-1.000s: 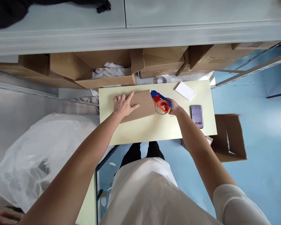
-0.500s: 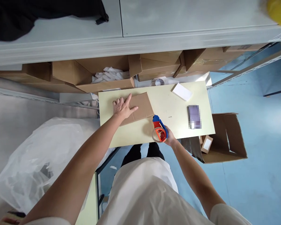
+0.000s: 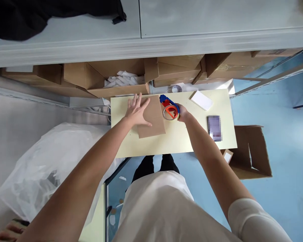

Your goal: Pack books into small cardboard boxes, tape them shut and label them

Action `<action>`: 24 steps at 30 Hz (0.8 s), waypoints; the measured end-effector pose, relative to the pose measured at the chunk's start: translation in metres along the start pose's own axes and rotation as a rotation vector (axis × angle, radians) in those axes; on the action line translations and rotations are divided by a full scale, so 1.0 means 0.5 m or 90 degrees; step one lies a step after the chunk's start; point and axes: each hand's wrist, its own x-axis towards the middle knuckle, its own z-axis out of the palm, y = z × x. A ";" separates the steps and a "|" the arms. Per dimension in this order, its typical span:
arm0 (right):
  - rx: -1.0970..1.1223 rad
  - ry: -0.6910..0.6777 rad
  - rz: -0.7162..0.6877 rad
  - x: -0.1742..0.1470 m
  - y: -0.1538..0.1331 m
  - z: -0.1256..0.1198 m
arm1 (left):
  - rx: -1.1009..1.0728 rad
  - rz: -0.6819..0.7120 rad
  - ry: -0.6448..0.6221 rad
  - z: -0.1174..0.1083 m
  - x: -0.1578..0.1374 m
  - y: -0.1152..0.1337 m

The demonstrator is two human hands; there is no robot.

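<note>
A flat brown cardboard box (image 3: 153,117) lies on the pale yellow table (image 3: 131,146). My left hand (image 3: 137,111) rests on the left part of the box with its fingers spread. In my right hand (image 3: 182,112) is a red and blue tape dispenser (image 3: 171,110), its fingers wrapped around the handle. The dispenser's blue head is at the far right corner of the box; whether it touches the cardboard I cannot tell.
A white box (image 3: 201,100) and a phone (image 3: 214,128) lie on the right of the table. Open cartons (image 3: 118,90) line the shelf behind it, near a tape roll (image 3: 176,88). Plastic sheeting (image 3: 53,161) is at left, an open carton (image 3: 252,151) at right.
The tape dispenser in my right hand has moved from the box's near right corner to its far right corner. The box has turned slightly, and my left hand's fingers have spread wider.
</note>
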 end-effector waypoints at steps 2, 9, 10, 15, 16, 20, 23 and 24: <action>-0.019 0.008 0.005 0.000 0.000 0.001 | 0.005 0.022 -0.049 -0.014 0.035 -0.004; -0.024 -0.032 0.046 -0.037 0.037 -0.051 | 0.013 0.005 -0.087 -0.016 0.049 0.001; -0.018 -0.034 0.056 -0.049 0.053 -0.069 | 0.016 0.004 -0.086 -0.017 0.047 0.003; 0.030 -0.001 0.113 -0.145 0.207 -0.157 | 0.015 -0.014 -0.085 -0.021 0.039 0.012; 0.033 0.014 0.128 -0.167 0.244 -0.168 | 0.013 -0.020 -0.088 -0.021 0.037 0.014; 0.040 0.056 0.130 -0.230 0.348 -0.177 | 0.010 -0.042 -0.089 -0.019 0.026 0.022; 0.032 0.060 0.107 -0.247 0.373 -0.163 | 0.010 -0.053 -0.087 -0.019 0.022 0.027; 0.035 0.061 0.101 -0.248 0.375 -0.156 | 0.009 -0.056 -0.086 -0.019 0.021 0.028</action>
